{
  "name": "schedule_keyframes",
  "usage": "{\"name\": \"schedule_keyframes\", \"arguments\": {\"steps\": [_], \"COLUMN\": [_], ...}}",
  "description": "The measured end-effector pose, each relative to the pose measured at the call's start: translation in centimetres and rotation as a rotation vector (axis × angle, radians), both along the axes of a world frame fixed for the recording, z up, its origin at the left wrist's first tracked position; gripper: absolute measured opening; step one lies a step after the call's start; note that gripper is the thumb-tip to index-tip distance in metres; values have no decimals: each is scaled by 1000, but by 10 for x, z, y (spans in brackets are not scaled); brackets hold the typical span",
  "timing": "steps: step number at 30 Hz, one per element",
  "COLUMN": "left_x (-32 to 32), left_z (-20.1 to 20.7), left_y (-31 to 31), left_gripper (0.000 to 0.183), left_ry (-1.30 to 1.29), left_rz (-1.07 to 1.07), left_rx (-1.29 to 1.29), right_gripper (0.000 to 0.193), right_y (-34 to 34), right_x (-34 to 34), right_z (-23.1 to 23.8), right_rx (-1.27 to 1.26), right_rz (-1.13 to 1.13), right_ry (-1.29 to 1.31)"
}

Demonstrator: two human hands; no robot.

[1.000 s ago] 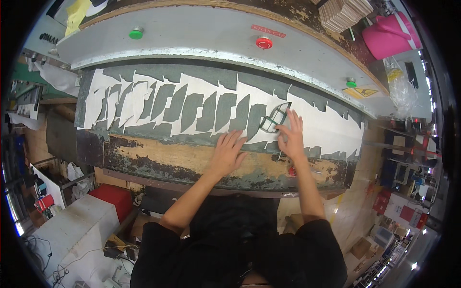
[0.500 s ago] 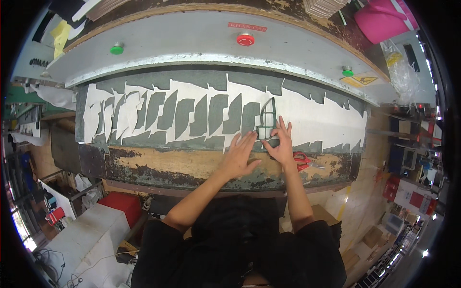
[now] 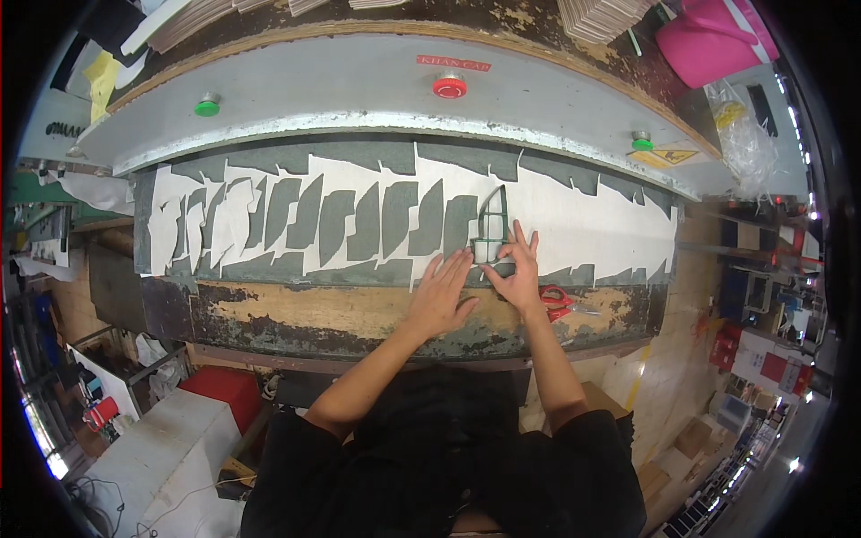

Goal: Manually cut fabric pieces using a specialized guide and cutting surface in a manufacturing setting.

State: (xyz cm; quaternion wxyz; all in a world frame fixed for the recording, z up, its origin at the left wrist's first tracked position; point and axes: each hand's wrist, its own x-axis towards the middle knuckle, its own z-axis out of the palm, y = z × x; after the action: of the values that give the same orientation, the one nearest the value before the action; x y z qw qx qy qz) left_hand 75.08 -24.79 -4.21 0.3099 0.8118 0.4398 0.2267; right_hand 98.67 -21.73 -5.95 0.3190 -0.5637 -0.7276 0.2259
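My left hand (image 3: 441, 291) flat, fingers together, pressing white sheet (image 3: 574, 220) at near edge. My right hand (image 3: 516, 269) spread wide, fingertips on near end of metal die (image 3: 491, 229), gripping nothing. Die lies on sheet, just right of row of dark cutouts (image 3: 359, 220). Red scissors (image 3: 558, 301) on desk (image 3: 296, 309), just right of right wrist. Far side: grey press beam (image 3: 359, 90) with red button (image 3: 449, 87), green buttons (image 3: 207, 106) left and right. Pink container (image 3: 708, 40) far right.

Worn wooden bench (image 3: 314, 309), cluttered workshop floor (image 3: 664, 394).
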Motion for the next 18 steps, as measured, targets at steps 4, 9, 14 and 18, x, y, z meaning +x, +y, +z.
{"name": "schedule_keyframes", "arguments": {"steps": [4,9,14,18], "left_x": [1,-25,-59,-54], "left_z": [1,18,33,41], "left_y": [0,-34,-102,-131], "left_gripper": [89,46,36,44], "left_ry": [-14,-117,53,159], "left_rz": [12,76,63,186], "left_rx": [56,74,-111,-57], "right_gripper": [46,52,39,41], "right_y": [2,4,31,55], "right_x": [0,0,84,163], "right_z": [2,33,107,180], "right_rx": [-15,8,53,-61], "right_rz": [-15,-114,-319,-442], "right_ry": [-9,166,98,71]}}
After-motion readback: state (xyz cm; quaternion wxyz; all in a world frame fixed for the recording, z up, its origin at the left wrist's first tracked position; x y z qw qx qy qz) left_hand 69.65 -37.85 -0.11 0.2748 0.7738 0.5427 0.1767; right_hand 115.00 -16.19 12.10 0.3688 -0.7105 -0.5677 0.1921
